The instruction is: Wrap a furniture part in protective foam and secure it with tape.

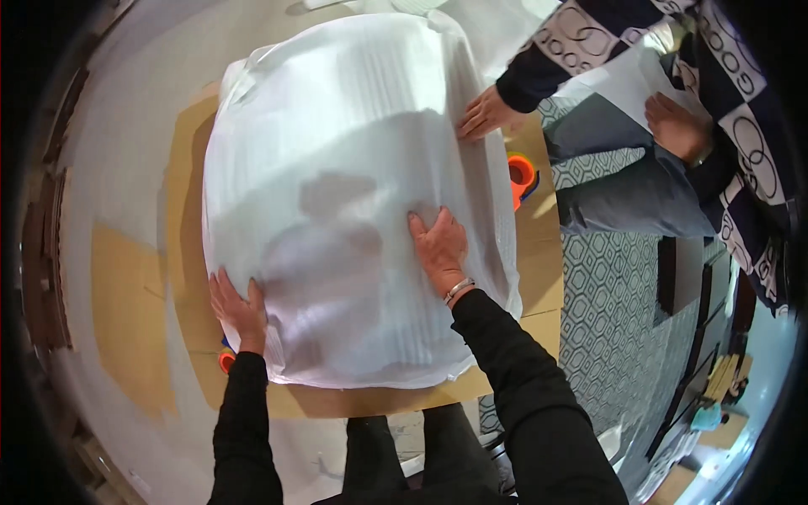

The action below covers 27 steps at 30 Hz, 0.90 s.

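**Pressing a white foam-wrapped bundle flat with both hands**

Looking down from the head view, a large rounded bundle [353, 194] wrapped in ribbed white foam sheet fills the middle of the picture. It lies on a flat piece of brown cardboard [539, 278], which is spread over a pale surface [126, 168].

The left hand [240, 307] rests on the bundle's lower left edge, palm down, its fingers [220, 290] spread a little and laid flat on the foam; it grips nothing. The right hand [439, 248] lies flat on the wrap right of the middle, fingers together and pointing up the picture, also holding nothing. A metal bracelet [459, 290] sits at that wrist. Both arms wear black sleeves.

Just below the left wrist, a small orange thing [226, 360] peeks out from under the bundle's edge; what it is cannot be told.

At the upper right stands another person in a dark top with white patterned patches and grey trousers. One hand of theirs [486, 114] presses on the bundle's right edge; the other hand [677, 126] holds a loose white sheet [623, 84]. An orange tape roll [522, 177] lies on the cardboard just beside the bundle, below that pressing hand. Patterned floor [614, 311] shows at the right.
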### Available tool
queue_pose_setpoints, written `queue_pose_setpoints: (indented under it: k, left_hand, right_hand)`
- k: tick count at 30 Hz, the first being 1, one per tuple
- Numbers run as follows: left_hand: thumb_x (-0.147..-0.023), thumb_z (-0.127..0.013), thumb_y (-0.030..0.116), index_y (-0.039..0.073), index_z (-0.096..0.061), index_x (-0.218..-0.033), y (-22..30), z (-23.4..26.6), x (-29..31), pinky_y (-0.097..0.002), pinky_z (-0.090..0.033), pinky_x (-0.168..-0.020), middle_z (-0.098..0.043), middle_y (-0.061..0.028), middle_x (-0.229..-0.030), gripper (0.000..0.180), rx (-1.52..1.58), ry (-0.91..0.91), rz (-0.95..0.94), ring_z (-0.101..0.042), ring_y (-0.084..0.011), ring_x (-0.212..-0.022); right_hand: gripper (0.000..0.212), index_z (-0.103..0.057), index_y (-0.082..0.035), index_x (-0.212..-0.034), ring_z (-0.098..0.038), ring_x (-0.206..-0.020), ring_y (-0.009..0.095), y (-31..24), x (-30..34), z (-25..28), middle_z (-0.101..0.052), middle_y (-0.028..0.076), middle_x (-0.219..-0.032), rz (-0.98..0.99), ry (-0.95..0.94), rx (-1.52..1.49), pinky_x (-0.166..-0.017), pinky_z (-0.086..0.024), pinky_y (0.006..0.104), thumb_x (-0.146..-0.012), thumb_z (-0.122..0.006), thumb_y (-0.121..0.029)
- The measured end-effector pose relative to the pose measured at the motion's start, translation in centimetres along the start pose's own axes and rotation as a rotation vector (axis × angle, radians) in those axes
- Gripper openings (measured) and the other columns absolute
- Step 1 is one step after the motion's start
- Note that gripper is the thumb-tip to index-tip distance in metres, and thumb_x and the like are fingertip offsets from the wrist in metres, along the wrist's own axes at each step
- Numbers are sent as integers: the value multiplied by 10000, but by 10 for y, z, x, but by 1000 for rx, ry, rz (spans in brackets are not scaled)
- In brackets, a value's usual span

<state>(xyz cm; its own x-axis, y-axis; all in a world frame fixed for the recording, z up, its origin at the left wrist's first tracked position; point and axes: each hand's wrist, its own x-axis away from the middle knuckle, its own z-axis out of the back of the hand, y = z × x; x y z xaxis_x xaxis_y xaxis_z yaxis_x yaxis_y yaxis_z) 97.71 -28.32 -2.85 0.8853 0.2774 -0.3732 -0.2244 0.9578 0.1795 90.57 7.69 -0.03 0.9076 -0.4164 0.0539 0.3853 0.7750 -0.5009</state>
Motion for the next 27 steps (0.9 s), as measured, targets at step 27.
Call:
queue_pose_setpoints:
  k: [27]
  left_hand:
    - [-895, -515, 219, 2, -439, -1356, -16, -8, -34, -384, -384, -1012, -526, -228, -1304, 515, 333, -109, 197, -513, -352, -1197]
  right_hand:
    - [659, -576, 52, -1109, -607, -941, 370, 3, -21, -3, -641, 223, -988, 2, -90, -85, -858, -487, 417, -776, -666, -510]
